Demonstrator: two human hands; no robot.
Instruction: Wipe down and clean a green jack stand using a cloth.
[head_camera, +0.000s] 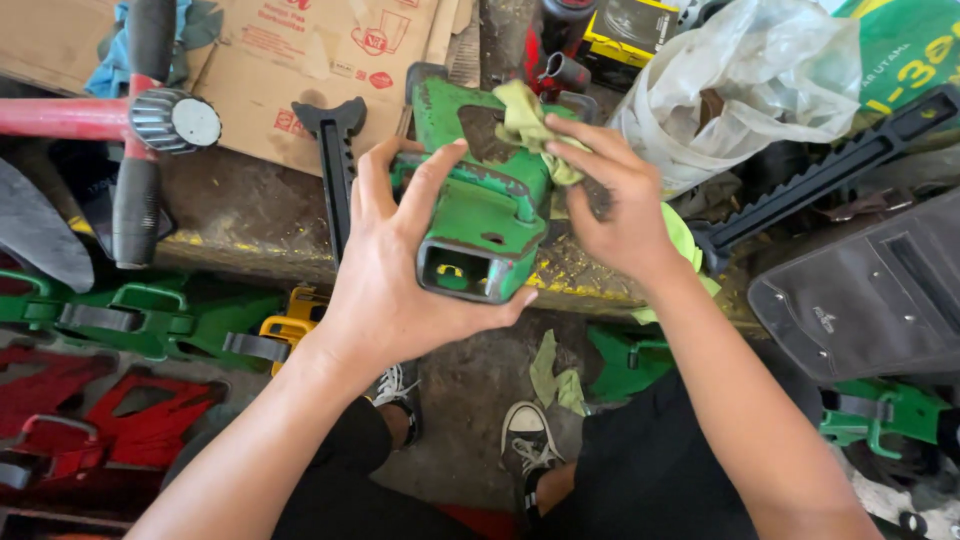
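At the centre of the view the left hand (400, 270) is clamped around a green metal bracket (480, 215), a hollow square-section part with worn paint, its open end facing the camera at about 6 o'clock and its notched plate end pointing away toward 12 o'clock. The palm cradles the underside and the fingers spread over the near left face, thumb hooked under the open mouth. The right hand (610, 200) is closed on a yellow-green rag (530, 125), pressing it with the fingertips against the bracket's upper right face, at roughly 1 o'clock from the left hand. Part of the rag trails below the right wrist. The bracket is held in the air above a grimy workbench edge (250, 225) marked with faded yellow paint. A black toothed bar (335, 160) lies on the bench at 10 o'clock from the bracket, flattened cardboard (290, 60) behind it, and a crumpled plastic bag (720, 90) at 2 o'clock. More green brackets (140, 315) and red ones (110, 410) lie low at 8 o'clock. To wipe well, I judge the left grip should stay firm so the part cannot twist, with the rag bunched under the fingertips and worked into corners and around the hole, keeping skin off the sharp sheet edges.
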